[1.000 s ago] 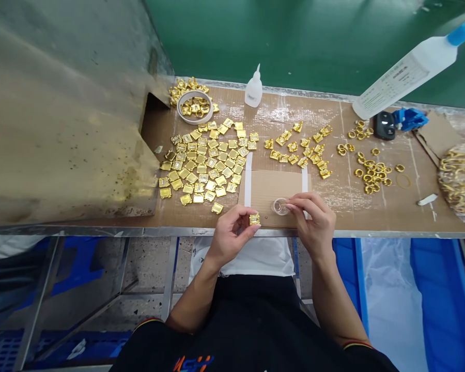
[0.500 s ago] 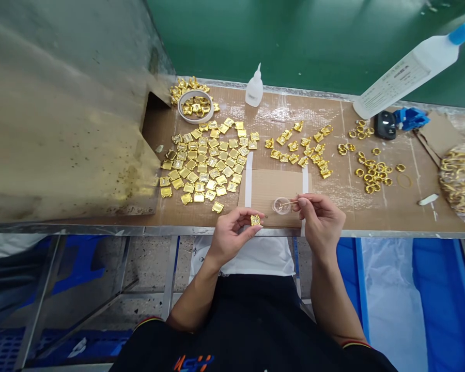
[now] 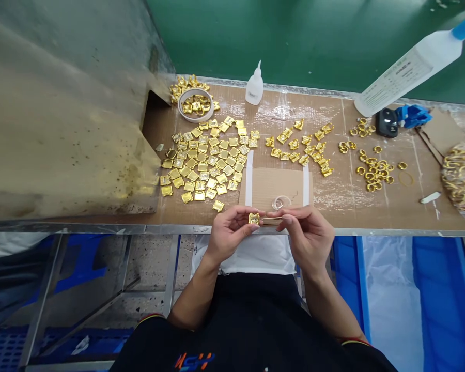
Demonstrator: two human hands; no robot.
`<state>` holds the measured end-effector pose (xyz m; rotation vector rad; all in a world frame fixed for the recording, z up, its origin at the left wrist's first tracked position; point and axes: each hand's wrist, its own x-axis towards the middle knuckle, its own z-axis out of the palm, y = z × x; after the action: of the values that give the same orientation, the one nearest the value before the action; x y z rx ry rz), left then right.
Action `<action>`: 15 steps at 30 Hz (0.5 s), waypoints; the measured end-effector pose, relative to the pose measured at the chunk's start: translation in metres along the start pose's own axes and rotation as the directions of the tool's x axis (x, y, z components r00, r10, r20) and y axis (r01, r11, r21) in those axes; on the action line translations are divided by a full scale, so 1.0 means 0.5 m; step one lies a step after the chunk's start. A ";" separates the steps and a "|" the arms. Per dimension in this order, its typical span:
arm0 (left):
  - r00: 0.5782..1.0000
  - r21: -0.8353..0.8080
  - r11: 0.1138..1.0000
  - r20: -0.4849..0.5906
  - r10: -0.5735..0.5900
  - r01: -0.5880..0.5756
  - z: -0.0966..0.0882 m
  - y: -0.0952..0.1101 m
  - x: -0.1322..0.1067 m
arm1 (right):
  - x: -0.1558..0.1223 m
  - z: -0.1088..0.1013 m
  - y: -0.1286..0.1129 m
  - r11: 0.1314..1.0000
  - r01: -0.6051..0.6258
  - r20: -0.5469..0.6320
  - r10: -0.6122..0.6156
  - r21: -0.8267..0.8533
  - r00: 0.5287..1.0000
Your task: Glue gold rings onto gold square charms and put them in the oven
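My left hand (image 3: pixel 228 235) pinches a small gold square piece (image 3: pixel 254 218) at the table's front edge. My right hand (image 3: pixel 308 232) is closed on a thin stick (image 3: pixel 273 220) whose tip touches or nearly touches that piece. Just behind the hands a small clear cap (image 3: pixel 281 202) sits on a cardboard pad (image 3: pixel 276 185) taped down with white strips.
Several gold square pieces (image 3: pixel 205 163) lie in rows at left, more gold clasps (image 3: pixel 302 144) and gold rings (image 3: pixel 374 168) to the right. A tape roll (image 3: pixel 196 105), small glue bottle (image 3: pixel 254 86), large white bottle (image 3: pixel 406 70) and a bag of rings (image 3: pixel 463 178) stand farther back.
My right hand drew the stick out of the clear cap and brought it left and nearer, up to the gold piece in my left hand. The left hand stayed nearly still.
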<state>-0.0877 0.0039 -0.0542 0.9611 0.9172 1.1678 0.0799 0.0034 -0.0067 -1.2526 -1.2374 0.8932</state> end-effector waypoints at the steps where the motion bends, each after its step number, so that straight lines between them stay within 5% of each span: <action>1: 1.000 0.003 1.000 -0.013 0.000 0.000 0.001 0.000 0.001 | -0.001 0.004 0.001 1.000 -0.005 0.018 0.005 0.008 1.000; 15: 1.000 0.033 0.999 -0.010 -0.011 0.011 -0.005 -0.005 -0.001 | -0.003 0.014 0.014 0.998 -0.066 0.100 0.063 0.026 0.993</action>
<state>-0.0893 0.0032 -0.0571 0.9762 0.9512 1.1521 0.0737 0.0043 -0.0146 -1.2432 -1.2632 1.0274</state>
